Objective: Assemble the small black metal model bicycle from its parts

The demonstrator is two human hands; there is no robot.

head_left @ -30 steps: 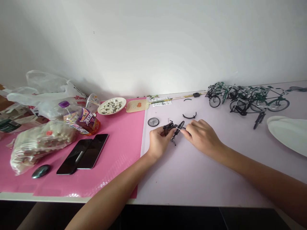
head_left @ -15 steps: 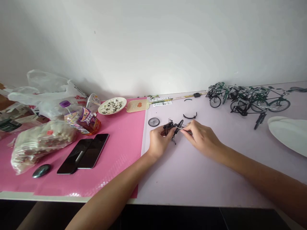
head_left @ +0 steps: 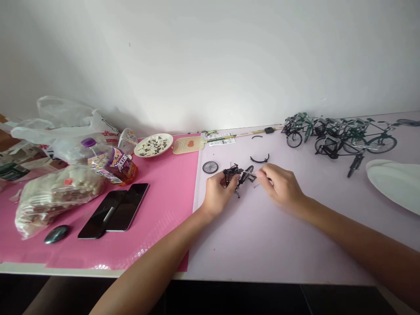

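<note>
A small black model bicycle (head_left: 233, 170), partly built, is pinched between the thumb and fingers of my left hand (head_left: 216, 194). One of its wheels (head_left: 246, 174) points toward my right hand (head_left: 278, 183). The right fingers are closed around a thin silver tool (head_left: 248, 173), whose tip reaches the bicycle beside that wheel; its exact kind is too small to make out. A loose spoked wheel (head_left: 210, 166) lies left of the bicycle. Beyond my right hand rests a curved black part (head_left: 259, 159).
Several finished model bicycles (head_left: 341, 135) stand at the back right, near a white plate (head_left: 393, 181). To the left are two phones (head_left: 113, 212), a drink bottle (head_left: 113, 164), a plate of small parts (head_left: 153, 145), a tray (head_left: 188, 145) and plastic bags (head_left: 72, 135).
My right hand has moved slightly right, away from the bicycle, with the silver tool still in its fingers. The left hand has stayed almost in place.
</note>
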